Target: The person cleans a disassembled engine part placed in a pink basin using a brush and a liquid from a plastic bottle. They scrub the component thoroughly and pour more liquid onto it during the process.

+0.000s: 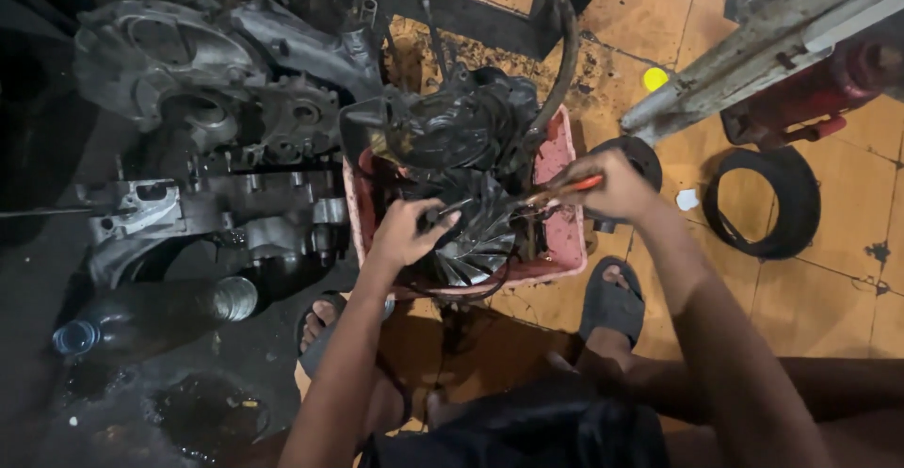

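Observation:
A pink plastic tray (563, 242) sits on the floor between my feet and holds greasy black engine parts (452, 129) and a round finned metal wheel (476, 233). My left hand (407, 231) rests on the left side of the finned wheel, fingers curled around a small dark part. My right hand (607, 184) is closed around an orange-handled tool (565, 188) whose tip points left toward the wheel's middle. A bent black hose (563, 63) rises from the parts in the tray.
A grey engine casing (207, 101) lies on the dark oily floor at left, with a clear plastic bottle (151, 317) on its side below it. A black rubber ring (767, 202), a red jack (810, 101) and metal bars (753, 44) lie at right on orange tiles.

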